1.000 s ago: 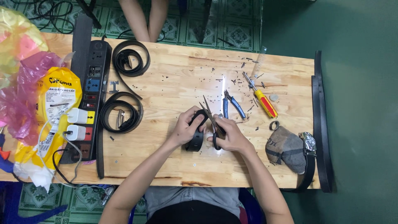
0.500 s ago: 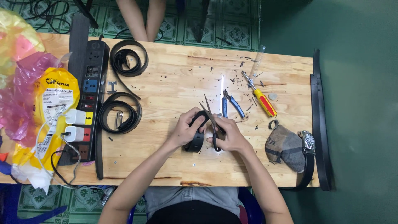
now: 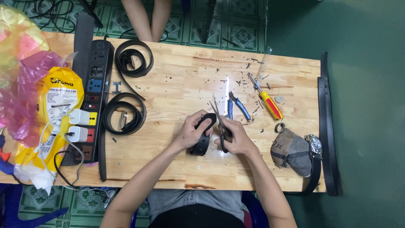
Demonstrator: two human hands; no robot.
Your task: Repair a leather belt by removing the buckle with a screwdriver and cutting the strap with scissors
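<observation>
Pale wooden surface (image 3: 177,88) over green patterned floor tiles, its far right part dotted with small dark scraps. Against the pictures of a second and half a second ago almost nothing has shifted: both hands sit at the same spot near the middle of the near edge and the tools beyond them lie just as they did, so the cutting looks steady and unfinished, not newly begun or ended.

The left hand (image 3: 190,131) is curled around a black belt strap (image 3: 202,137), thumb and fingers pinching its bent end so that it arches up off the wood. The right hand (image 3: 237,137) is closed through the handles of dark scissors (image 3: 219,122), whose blades point to the far side and meet the strap's end; whether the blades are apart or shut I cannot tell.

The strap looks matt black, stiff and narrow, folded into a short loop.

Just beyond lie blue-handled pliers (image 3: 236,105) and a red and yellow screwdriver (image 3: 266,101). To the left are two coiled black belts (image 3: 124,114) beside a black power strip (image 3: 93,90); to the right a grey cloth pouch (image 3: 293,151)
</observation>
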